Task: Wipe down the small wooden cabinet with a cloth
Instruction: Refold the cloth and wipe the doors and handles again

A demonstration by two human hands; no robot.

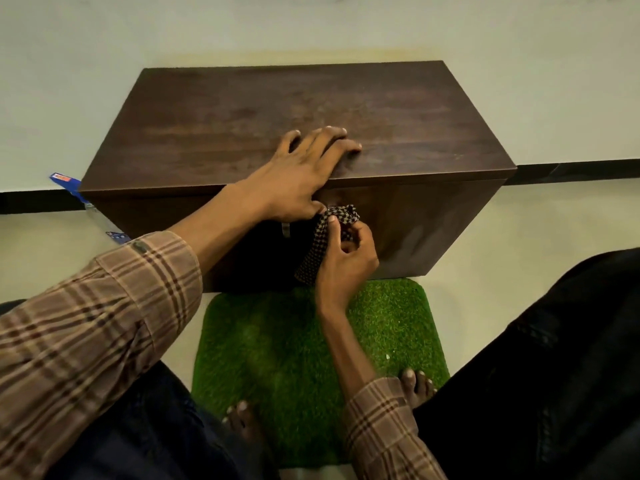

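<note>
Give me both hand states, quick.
Left hand: open, flat on the cabinet top, holding nothing.
Right hand: closed on the checked cloth at the cabinet front.

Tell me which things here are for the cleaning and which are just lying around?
For the job:
- dark brown wooden cabinet
- black-and-white checked cloth, pinched in the right hand
- left hand, resting on the cabinet's top front edge

Just lying about:
- green artificial-grass mat on the floor in front
- blue and orange packet beside the cabinet's left end
</note>
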